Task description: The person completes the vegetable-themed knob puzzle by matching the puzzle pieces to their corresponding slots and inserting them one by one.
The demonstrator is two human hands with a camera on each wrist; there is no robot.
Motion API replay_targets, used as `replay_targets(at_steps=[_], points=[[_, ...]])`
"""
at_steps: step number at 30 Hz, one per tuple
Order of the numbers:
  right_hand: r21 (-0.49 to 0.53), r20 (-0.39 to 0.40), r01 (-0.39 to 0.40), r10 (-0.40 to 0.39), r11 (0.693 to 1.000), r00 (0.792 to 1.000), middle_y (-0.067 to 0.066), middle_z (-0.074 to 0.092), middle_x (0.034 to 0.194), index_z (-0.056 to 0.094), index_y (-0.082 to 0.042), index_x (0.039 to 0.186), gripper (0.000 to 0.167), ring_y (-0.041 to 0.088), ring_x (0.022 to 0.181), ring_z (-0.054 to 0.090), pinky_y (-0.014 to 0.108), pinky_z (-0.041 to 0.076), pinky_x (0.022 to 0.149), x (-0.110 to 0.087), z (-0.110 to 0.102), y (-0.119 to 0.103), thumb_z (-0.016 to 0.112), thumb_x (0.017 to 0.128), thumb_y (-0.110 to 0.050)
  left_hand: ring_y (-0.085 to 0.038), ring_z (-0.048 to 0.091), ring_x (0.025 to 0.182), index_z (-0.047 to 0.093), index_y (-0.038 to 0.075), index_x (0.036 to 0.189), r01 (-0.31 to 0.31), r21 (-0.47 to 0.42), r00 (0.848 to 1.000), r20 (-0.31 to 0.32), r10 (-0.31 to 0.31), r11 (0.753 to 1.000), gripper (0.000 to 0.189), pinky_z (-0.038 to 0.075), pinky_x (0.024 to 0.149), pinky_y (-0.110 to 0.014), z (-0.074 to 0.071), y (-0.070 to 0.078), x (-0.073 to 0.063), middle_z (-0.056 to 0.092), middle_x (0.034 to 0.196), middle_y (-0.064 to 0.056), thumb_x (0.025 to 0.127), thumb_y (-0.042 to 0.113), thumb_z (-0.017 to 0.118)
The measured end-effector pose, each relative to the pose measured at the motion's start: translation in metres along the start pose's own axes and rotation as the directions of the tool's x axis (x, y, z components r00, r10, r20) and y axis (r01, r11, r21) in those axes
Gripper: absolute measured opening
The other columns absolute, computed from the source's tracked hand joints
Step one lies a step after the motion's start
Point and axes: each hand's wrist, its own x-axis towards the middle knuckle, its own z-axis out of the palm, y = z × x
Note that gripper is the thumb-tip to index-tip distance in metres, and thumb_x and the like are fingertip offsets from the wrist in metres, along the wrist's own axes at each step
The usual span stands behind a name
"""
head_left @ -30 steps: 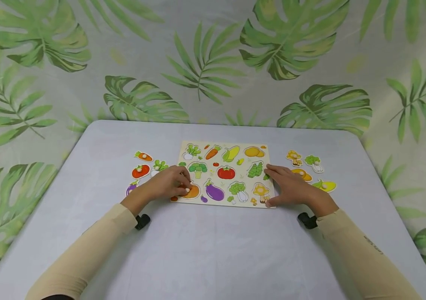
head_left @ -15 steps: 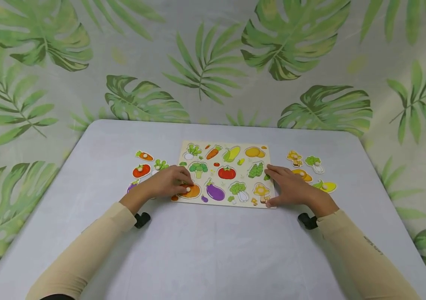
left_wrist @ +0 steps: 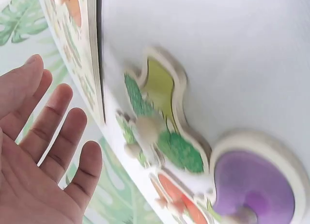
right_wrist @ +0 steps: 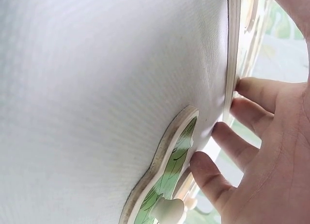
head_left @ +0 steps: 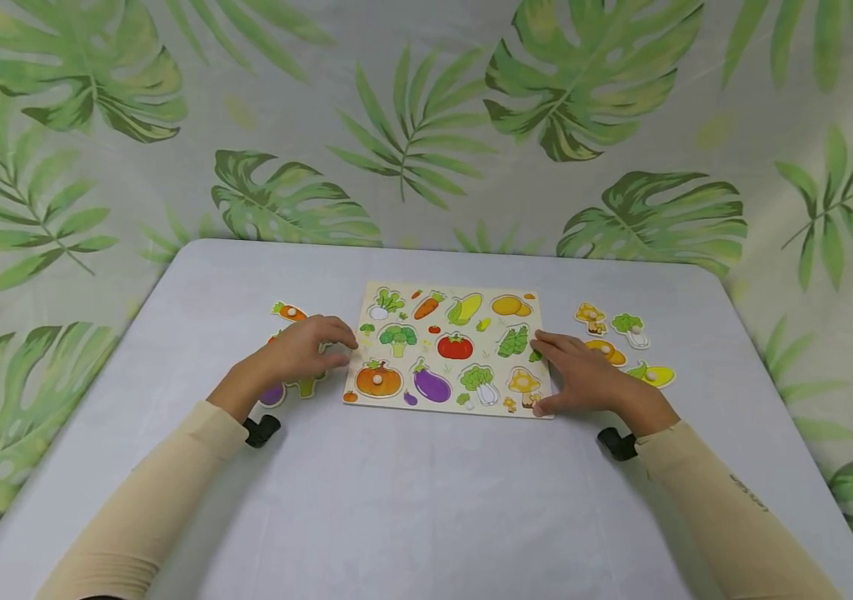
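Observation:
On the table lies a wooden vegetable puzzle board (head_left: 437, 396). A pumpkin piece (head_left: 389, 383) with a white knob sits in its lower left place. My left hand (head_left: 306, 350) hovers just left of the board, over loose knobbed pieces it partly hides. In the left wrist view its fingers are spread and hold nothing, beside a broccoli piece (left_wrist: 167, 88), an eggplant piece (left_wrist: 256, 178) and a red piece (left_wrist: 184, 197). My right hand (head_left: 584, 375) rests at the board's right edge, thumb by the lower corner. The right wrist view shows its extended fingertips touching that edge.
Right of the board lie a mushroom piece (head_left: 590, 315), a leafy cabbage piece (head_left: 629, 327), an orange-yellow piece (head_left: 610, 352) and a corn piece (head_left: 659, 374). A carrot piece (head_left: 291, 312) lies at the left. A leaf-patterned cloth (head_left: 426, 125) hangs behind the table.
My left hand has let go of the pumpkin piece and moved left off the board, over the loose pieces. The pumpkin piece stays in the board. My right hand keeps its place.

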Motion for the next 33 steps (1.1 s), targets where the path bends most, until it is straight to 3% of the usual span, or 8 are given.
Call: replay_targets(at_steps=[5,13,19,28,33], points=[[0.001,-0.004,0.007,-0.007,1.000,1.000,0.015,0.024,0.164,0.031,-0.008,0.155,0.106,0.045,0.148,0.025,0.070,0.027,0.113,0.000,0.000,0.001,0.080,0.075,-0.057,-0.030,0.062,0.119,0.074,0.006,0.111,0.041,0.004,0.999,-0.018,-0.041,0.999,0.022,0.049,0.105,-0.050,-0.005,-0.008,-0.003,0.069,0.120,-0.009,0.090,0.011,0.070],[0.006,-0.006,0.006,-0.006,1.000,1.000,0.015,0.024,0.164,0.031,-0.007,0.155,0.106,0.044,0.149,0.024,0.070,0.027,0.113,-0.002,0.000,0.000,0.080,0.075,-0.055,-0.033,0.063,0.116,0.075,0.004,0.108,0.029,-0.008,0.997,-0.077,-0.030,1.000,0.020,0.049,0.103,-0.052,-0.010,-0.025,-0.008,0.071,0.116,-0.012,0.089,0.006,0.069],[0.010,-0.006,0.007,-0.007,1.000,1.000,0.015,0.024,0.164,0.031,-0.008,0.155,0.106,0.044,0.148,0.024,0.071,0.027,0.112,-0.001,0.001,0.000,0.080,0.075,-0.056,-0.035,0.061,0.117,0.075,0.005,0.105,0.080,-0.022,0.994,-0.079,-0.082,0.997,0.017,0.047,0.104,-0.055,-0.012,-0.031,-0.014,0.070,0.116,-0.013,0.090,0.007,0.068],[0.010,-0.007,0.013,-0.012,1.000,1.000,0.015,0.024,0.164,0.030,-0.008,0.156,0.105,0.044,0.148,0.024,0.072,0.028,0.111,-0.002,-0.001,0.001,0.080,0.076,-0.054,-0.033,0.064,0.114,0.075,0.006,0.105,0.067,0.092,0.995,-0.082,-0.059,0.994,0.017,0.048,0.104,-0.054,-0.013,-0.035,-0.027,0.072,0.114,-0.012,0.090,0.007,0.067],[0.004,-0.006,0.011,-0.011,1.000,1.000,0.016,0.024,0.164,0.031,-0.007,0.155,0.106,0.044,0.148,0.025,0.071,0.029,0.111,-0.001,-0.001,0.000,0.080,0.075,-0.055,-0.033,0.064,0.112,0.075,0.007,0.105,0.077,0.098,0.995,-0.071,-0.070,0.992,0.018,0.049,0.101,-0.053,-0.010,-0.036,-0.039,0.072,0.113,-0.011,0.089,0.006,0.066]])
